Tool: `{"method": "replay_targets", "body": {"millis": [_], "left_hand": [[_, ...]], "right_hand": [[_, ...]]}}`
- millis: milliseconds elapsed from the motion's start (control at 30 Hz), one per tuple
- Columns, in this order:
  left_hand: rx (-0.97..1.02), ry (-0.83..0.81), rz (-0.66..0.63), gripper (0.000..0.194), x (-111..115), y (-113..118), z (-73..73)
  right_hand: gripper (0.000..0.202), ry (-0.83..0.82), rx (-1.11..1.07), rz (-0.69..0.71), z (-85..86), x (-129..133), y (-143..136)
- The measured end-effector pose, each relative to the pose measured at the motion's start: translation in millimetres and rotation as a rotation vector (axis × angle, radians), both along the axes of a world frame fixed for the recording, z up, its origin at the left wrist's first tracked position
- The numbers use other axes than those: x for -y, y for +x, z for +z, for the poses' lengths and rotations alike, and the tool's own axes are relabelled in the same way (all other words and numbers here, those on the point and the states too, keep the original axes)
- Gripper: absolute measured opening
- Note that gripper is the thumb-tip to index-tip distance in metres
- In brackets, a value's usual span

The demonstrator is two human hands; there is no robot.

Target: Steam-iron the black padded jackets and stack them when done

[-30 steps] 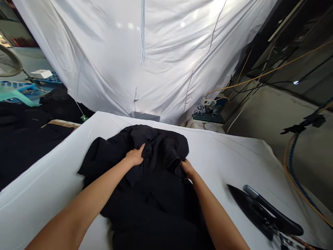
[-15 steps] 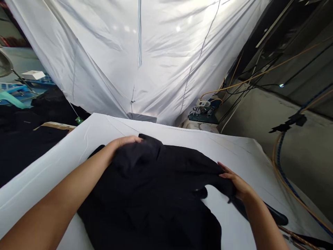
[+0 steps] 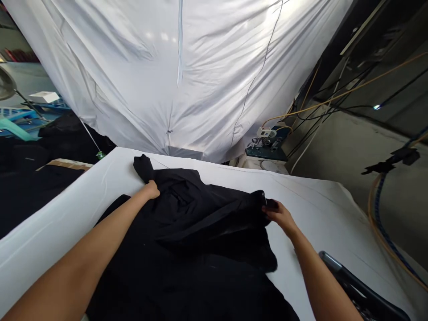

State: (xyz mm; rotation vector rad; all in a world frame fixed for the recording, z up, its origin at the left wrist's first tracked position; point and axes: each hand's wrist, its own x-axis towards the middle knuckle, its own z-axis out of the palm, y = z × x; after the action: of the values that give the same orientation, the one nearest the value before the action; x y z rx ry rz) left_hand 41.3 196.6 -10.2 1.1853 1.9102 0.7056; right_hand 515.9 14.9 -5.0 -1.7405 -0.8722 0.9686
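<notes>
A black garment [image 3: 187, 249] lies bunched and partly spread over the white-covered table, running off the bottom of the view. My left hand [image 3: 153, 190] is closed on its upper left part, where a narrow dark end sticks up past the fingers. At the garment's right edge my right hand [image 3: 278, 215] pinches the cloth, fingers partly under it. A small whitish mark shows on the fabric just above those fingers. Folds rise between the two hands. Which part of the garment each hand grips I cannot tell.
Beside my right forearm lies a black-handled object [image 3: 361, 285], perhaps an iron, partly hidden. White sheeting [image 3: 133, 80] hangs behind the table [image 3: 314, 200]. A sewing machine [image 3: 267, 145] stands beyond the far edge. Hoses [image 3: 377, 214] hang at right; dark cloth [image 3: 30, 191] lies left.
My right hand has moved left and slightly up with the garment's edge. My left hand has shifted left and down, and a narrow end of cloth now sticks up there.
</notes>
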Motion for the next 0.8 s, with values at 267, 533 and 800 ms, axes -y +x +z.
{"method": "replay_targets", "body": {"millis": [267, 533, 800], "left_hand": [[-0.516, -0.119, -0.875, 0.102, 71, 30, 15.0], [-0.821, 0.255, -1.002, 0.027, 30, 70, 53.8], [-0.663, 0.079, -0.749, 0.038, -81, 76, 5.2]], "right_hand": [[0.044, -0.476, 1.042, 0.041, 10.9, -58, -2], [0.050, -0.217, 0.425, 0.029, -20.3, -76, 2], [0.067, -0.169, -0.199, 0.353, -11.4, -54, -3]]}}
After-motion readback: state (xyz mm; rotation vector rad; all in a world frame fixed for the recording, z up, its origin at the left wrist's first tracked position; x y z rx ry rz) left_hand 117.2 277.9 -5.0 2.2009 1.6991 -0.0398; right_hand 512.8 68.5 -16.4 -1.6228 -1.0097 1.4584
